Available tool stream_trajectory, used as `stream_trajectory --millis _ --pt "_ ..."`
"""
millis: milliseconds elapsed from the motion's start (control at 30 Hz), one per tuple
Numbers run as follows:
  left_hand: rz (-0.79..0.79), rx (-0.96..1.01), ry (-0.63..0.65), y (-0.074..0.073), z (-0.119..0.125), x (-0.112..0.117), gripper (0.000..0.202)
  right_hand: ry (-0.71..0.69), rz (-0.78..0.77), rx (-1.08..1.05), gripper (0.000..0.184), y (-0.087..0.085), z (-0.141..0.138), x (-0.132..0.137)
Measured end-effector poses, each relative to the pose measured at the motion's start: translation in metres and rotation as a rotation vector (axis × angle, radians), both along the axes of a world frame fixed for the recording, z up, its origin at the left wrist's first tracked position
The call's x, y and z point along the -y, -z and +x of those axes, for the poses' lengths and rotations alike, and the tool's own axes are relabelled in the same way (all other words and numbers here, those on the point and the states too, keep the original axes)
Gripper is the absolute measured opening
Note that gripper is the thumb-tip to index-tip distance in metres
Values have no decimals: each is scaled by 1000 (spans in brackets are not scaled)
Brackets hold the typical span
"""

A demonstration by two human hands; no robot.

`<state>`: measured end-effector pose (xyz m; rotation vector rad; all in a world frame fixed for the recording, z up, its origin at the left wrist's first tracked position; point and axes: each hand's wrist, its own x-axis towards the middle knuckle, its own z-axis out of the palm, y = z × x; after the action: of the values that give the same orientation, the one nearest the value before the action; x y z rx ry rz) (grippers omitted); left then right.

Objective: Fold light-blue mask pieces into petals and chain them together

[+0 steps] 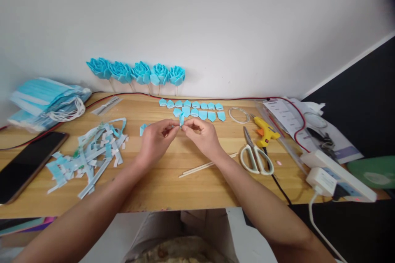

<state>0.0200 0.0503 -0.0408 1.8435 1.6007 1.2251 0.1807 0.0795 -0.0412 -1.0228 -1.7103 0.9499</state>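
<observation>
Between my two hands, just above the middle of the wooden table, is a small folded blue fabric petal (182, 120). My left hand (159, 137) pinches its lower left side with thumb and forefinger. From the other side my right hand (200, 133) pinches it the same way, the fingertips almost meeting. Beyond the hands lie two rows of folded blue petals (211, 116), the near row partly behind the held one. Another blue piece (142, 129) shows beside my left hand. Two thin wooden sticks (197, 168) lie under my right wrist.
Blue flowers on sticks (142, 73) lean against the wall. At left are face masks (40, 96), a phone (29, 164) and scraps (92, 154). At right are scissors (256, 156), a yellow glue gun (264, 131), a wire ring (239, 115) and a power strip (342, 176).
</observation>
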Motion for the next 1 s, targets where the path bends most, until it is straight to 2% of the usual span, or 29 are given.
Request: stream_trajectory --millis 200,433,733,1000 --pt "-1 10 12 3 1 0 22 27 139 127 9 0 -1 1" --pt "-26 36 14 -2 3 1 18 60 278 271 10 3 -2 4" --pt "-71 85 39 2 1 -1 17 73 286 289 10 4 -2 3" --pt "-81 85 33 -2 2 0 17 71 275 289 10 5 -2 3"
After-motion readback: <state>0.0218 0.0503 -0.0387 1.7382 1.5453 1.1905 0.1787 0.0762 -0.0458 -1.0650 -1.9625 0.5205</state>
